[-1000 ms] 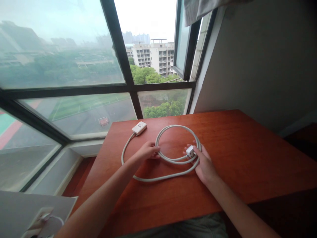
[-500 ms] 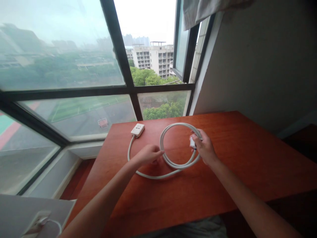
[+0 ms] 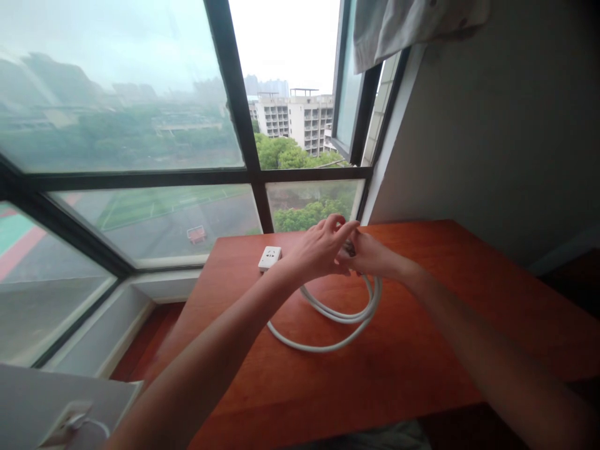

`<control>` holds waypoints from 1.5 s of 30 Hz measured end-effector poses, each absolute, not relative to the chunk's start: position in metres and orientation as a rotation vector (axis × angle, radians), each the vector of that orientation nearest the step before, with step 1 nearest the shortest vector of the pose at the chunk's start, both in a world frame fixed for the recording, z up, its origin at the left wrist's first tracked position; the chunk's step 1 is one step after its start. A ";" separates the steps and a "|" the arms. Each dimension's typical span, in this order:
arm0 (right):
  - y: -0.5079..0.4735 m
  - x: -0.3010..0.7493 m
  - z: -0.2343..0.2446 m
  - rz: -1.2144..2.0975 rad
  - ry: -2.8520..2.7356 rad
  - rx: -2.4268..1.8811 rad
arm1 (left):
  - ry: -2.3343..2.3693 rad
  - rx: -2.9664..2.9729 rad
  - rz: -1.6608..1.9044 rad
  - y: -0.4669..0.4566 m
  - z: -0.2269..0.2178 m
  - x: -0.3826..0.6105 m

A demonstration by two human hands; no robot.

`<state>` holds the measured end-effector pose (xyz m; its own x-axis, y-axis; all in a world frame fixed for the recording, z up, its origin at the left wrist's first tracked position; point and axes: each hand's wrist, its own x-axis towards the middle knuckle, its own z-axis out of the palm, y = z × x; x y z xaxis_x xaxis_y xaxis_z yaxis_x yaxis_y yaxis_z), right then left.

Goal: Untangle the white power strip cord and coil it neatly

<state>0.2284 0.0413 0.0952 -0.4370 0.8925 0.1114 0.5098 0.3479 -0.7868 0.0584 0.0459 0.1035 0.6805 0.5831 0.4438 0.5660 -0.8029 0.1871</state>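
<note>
Head view: two bare hands meet above a reddish wooden surface [image 3: 422,350] set against a wide window [image 3: 140,125]. The left hand [image 3: 319,250] and right hand [image 3: 370,256] touch at the fingertips, raised just above a coiled white cord [image 3: 344,315]. The left hand's fingers curl with the forefinger stretched toward the right hand. The right hand is closed around something at the top of the coil; the left hand hides what it grips, so it cannot be told whether that is the cord or its plug. The coil hangs from the hands and its lower loops lie on the surface, directly below the hands. One strand of cord runs from the coil's near side and passes behind the left forearm. A white socket [image 3: 270,257] lies flat on the surface left of the coil, near the window edge. A pale cloth [image 3: 412,25] hangs above the coil, at the window's top corner.
</note>
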 end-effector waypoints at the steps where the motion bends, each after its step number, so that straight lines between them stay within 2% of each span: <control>1: 0.041 0.226 0.095 0.911 -2.102 -1.224 | 0.970 2.881 0.766 0.047 0.101 0.059; 6: 0.038 0.221 0.094 0.730 -2.115 -1.188 | 0.906 2.992 0.760 0.044 0.097 0.059; 18: 0.021 0.238 0.081 1.088 -1.841 -1.080 | 1.063 2.991 0.542 0.037 0.094 0.056; 24: -0.005 0.237 0.047 1.072 -1.619 -1.177 | 1.147 2.904 0.587 0.041 0.091 0.049; 28: -0.014 0.233 0.035 0.925 -1.590 -1.254 | 1.208 2.866 0.599 0.039 0.093 0.048; 39: 0.008 0.240 0.094 0.696 -2.112 -1.076 | 0.966 2.823 0.279 0.037 0.142 0.053; 45: 0.010 0.237 0.107 0.663 -2.159 -1.161 | 0.816 2.537 0.285 0.049 0.135 0.051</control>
